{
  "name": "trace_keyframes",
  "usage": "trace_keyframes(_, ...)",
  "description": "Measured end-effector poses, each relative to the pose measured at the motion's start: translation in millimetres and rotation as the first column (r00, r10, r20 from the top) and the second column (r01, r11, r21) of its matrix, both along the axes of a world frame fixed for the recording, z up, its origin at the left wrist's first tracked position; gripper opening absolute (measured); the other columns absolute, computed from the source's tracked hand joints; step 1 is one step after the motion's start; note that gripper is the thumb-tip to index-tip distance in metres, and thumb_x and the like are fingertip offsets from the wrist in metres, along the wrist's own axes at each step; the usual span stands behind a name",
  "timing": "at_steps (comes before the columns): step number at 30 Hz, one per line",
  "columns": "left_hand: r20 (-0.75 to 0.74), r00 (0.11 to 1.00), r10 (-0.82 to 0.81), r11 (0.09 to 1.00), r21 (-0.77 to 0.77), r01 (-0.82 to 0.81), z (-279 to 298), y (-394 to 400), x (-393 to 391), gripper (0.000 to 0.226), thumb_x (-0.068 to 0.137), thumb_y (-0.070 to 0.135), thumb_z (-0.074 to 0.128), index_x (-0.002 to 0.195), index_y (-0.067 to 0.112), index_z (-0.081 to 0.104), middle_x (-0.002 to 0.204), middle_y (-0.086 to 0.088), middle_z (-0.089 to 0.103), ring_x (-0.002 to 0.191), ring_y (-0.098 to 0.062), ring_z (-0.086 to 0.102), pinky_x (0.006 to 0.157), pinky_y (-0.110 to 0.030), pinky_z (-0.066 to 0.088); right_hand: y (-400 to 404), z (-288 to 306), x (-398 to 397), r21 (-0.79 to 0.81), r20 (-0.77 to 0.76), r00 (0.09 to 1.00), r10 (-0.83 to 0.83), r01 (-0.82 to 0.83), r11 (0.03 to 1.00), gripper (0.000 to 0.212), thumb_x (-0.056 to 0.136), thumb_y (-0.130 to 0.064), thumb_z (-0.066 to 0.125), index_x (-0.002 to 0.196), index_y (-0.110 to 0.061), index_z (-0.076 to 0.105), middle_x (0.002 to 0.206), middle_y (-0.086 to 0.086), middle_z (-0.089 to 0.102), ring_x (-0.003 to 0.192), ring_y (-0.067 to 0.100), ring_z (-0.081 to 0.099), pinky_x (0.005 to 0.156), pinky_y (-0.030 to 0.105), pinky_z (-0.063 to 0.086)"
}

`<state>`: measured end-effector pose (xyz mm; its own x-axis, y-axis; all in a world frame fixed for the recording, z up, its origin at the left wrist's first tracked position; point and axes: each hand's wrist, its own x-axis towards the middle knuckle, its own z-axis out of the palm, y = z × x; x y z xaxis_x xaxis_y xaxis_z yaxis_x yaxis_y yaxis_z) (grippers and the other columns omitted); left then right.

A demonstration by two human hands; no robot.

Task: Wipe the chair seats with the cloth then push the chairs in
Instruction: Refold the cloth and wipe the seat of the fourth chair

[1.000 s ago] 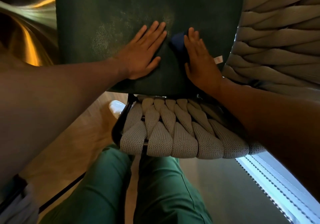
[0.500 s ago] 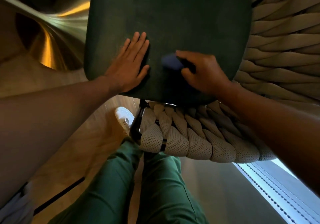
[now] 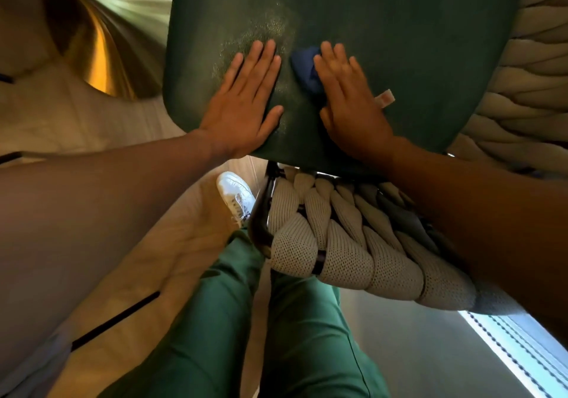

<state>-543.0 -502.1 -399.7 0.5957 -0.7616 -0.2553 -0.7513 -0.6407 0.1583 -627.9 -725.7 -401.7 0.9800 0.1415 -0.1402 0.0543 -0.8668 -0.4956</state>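
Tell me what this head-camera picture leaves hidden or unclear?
- Blue cloth: mostly covered by the flat right hand.
- Green chair seat: far side cut off by the top edge.
- Seat under the left hand: covered by the palm.
- Chair legs: hidden beneath seat and woven backrest.

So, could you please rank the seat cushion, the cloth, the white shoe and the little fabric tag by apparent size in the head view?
1. Seat cushion
2. White shoe, though the cloth is partly hidden under the right hand, so unsure
3. Tag

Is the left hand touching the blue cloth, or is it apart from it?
Apart. In the head view the left hand lies flat on the green seat cushion, with bare cushion between it and the blue cloth.
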Motion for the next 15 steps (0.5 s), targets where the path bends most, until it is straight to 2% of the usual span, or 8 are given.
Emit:
trace_keyframes(4, -0.031, 0.999, -0.019, 1.0, -0.009, 0.019, 2.3, 0.4, 2.4, 0.073, 0.107, 0.047, 0.02, 0.161, 0.003, 0.002, 0.169, -0.018, -0.002, 0.157, -0.031, -0.004, 0.128, -0.048, 0.004, -5.0, 3.3, -16.3, 0.024, -0.002, 0.959, 0.284, -0.284, 0.959, 0.068, 0.088, -0.012, 0.041, 0.153, 0.007, 0.031, 0.161, 0.028, 0.025, 0.152, 0.043, 0.019, 0.126, 0.049, 0.011)
trace_keyframes(9, -0.133, 0.988, -0.075, 0.997, 0.004, 0.076, 13.6, 3.3, 9.5, 0.084, 0.101, 0.053, 0.029, 0.161, 0.003, -0.001, 0.169, -0.018, -0.008, 0.157, -0.031, -0.009, 0.128, -0.048, 0.0, -10.4, 15.4, -20.3, 0.086, -0.13, 0.909, 0.395, -0.387, 0.918, 0.065, 0.091, -0.011, 0.043, 0.153, 0.004, 0.034, 0.162, 0.024, 0.027, 0.152, 0.039, 0.019, 0.127, 0.038, 0.004)
trace_keyframes(13, -0.206, 0.97, -0.13, 0.989, 0.041, 0.141, 32.3, 6.3, 13.3, 0.096, 0.094, 0.062, 0.034, 0.162, 0.003, 0.001, 0.169, -0.018, -0.008, 0.157, -0.029, -0.01, 0.127, -0.041, -0.005, -15.6, 52.1, -12.7, 0.137, -0.296, 0.864, 0.408, -0.384, 0.913, 0.063, 0.094, 0.001, 0.058, 0.154, -0.005, 0.038, 0.163, 0.016, 0.03, 0.152, 0.03, 0.026, 0.125, 0.041, 0.02)
trace_keyframes(15, -0.233, 0.96, -0.155, 0.984, 0.054, 0.172, 50.6, 8.8, 9.0, 0.093, 0.093, 0.062, 0.033, 0.162, 0.005, 0.006, 0.17, -0.015, -0.002, 0.157, -0.026, -0.006, 0.127, -0.038, -0.006, -15.6, 71.9, -11.4, 0.139, -0.375, 0.853, 0.364, -0.336, 0.931, 0.053, 0.095, -0.003, 0.057, 0.147, -0.013, 0.051, 0.156, 0.014, 0.045, 0.144, 0.029, 0.041, 0.119, 0.046, 0.033)
